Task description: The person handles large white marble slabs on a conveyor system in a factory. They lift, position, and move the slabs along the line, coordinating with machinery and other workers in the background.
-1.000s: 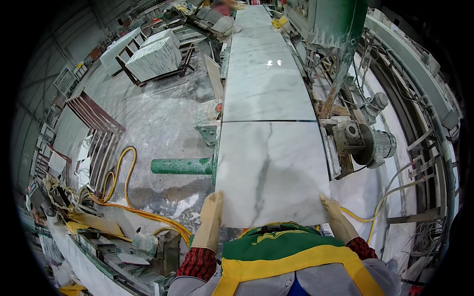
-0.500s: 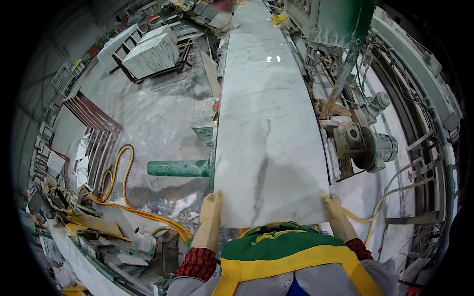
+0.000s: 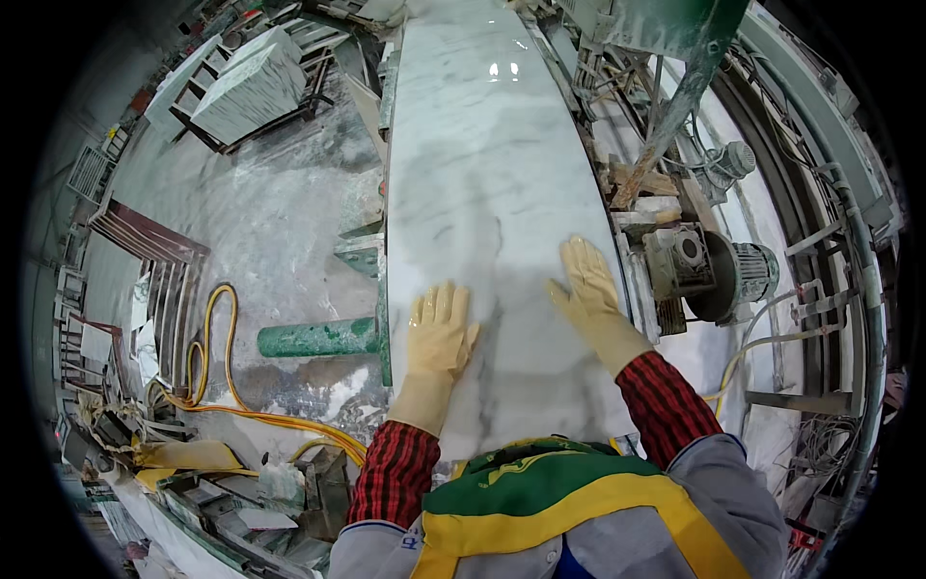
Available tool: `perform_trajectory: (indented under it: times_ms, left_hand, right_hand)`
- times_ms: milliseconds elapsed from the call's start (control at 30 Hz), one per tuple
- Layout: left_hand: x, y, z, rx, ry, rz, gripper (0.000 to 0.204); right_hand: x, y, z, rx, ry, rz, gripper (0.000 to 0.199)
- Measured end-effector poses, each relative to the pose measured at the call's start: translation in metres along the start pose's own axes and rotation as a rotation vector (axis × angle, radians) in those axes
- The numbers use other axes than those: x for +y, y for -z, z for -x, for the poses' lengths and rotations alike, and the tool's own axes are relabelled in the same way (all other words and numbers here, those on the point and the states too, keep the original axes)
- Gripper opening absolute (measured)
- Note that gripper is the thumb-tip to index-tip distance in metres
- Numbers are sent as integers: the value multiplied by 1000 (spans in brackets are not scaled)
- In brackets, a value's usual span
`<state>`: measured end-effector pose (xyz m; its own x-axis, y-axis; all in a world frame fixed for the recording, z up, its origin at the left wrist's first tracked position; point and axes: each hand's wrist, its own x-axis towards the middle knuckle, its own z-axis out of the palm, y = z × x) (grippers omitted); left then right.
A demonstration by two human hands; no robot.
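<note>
A long polished slab of white marble with grey veins (image 3: pixel 492 193) runs away from me along a machine bed. My left hand (image 3: pixel 439 338), in a pale rubber glove, lies flat on the slab near its left edge, fingers pointing away. My right hand (image 3: pixel 590 294), gloved the same way, rests palm down near the right edge, thumb spread and a little farther off than the left. Neither hand holds anything. The slab's near end is hidden behind my green and yellow apron (image 3: pixel 545 492).
Right of the slab sit a motor with a round housing (image 3: pixel 738 280) and a green machine body (image 3: pixel 666 39). On the left, a green pipe (image 3: pixel 318 338) juts out over the floor, with a yellow hose (image 3: pixel 231 333) beyond. Marble blocks (image 3: pixel 256 82) stand on a rack farther back.
Both hands have left the slab's near corners and moved forward onto its top, where they now lie flat with fingers spread. My view has shifted slightly.
</note>
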<state>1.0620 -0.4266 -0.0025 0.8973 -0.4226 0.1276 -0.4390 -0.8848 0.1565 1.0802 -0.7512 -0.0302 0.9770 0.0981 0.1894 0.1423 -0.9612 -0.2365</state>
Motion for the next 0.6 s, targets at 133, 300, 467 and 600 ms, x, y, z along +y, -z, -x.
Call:
perform_trajectory:
  times_ms: [133, 300, 467, 600]
  left_hand:
    - [-5, 0, -34, -9, 7, -6, 68]
    - [-9, -1, -48, -18, 12, 10, 68]
    - [-13, -4, -54, -13, 24, 27, 67]
    - [-13, -4, -61, 9, 8, 18, 64]
  right_hand:
    - [10, -2, -66, -25, -47, 37, 83]
    - [33, -16, -124, 14, -50, 61, 84]
    - [42, -23, -154, -55, -58, 79, 87]
    - [53, -19, -157, -19, -43, 90, 87]
